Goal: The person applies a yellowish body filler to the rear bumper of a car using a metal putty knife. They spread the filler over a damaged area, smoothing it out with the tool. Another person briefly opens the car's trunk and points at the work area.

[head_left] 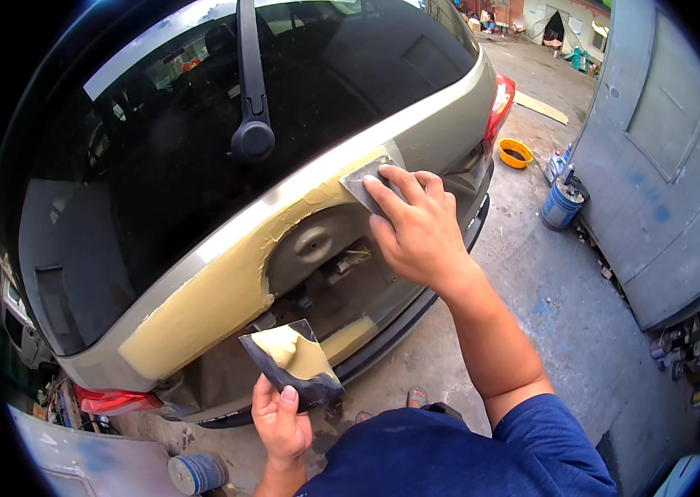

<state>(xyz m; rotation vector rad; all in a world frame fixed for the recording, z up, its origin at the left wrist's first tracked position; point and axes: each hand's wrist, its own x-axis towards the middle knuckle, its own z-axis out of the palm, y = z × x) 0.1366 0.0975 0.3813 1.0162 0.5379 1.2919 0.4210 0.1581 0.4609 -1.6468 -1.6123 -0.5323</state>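
Pale yellow body filler (209, 294) covers a broad band of the car's tailgate (441, 116) below the rear window. My right hand (420, 224) grips a grey flat spreader (360, 184) and presses it to the panel at the right end of that band. Lower down, my left hand (281, 422) pinches the bottom edge of a dark square mixing board (317, 391), apart from the car. A mound of yellow filler (283, 344) sits on the board. Between the hands lies a recessed dark area (312, 248) in the tailgate, with a hole and a small fitting in it.
A rear wiper (252, 137) juts from the window above. Red tail lights (499, 103) flank the tailgate, and a dark bumper edge runs below. To the right stand a yellow basin (515, 153), a blue bucket (562, 205) and a grey metal door (656, 149). Another bucket (197, 473) is at lower left.
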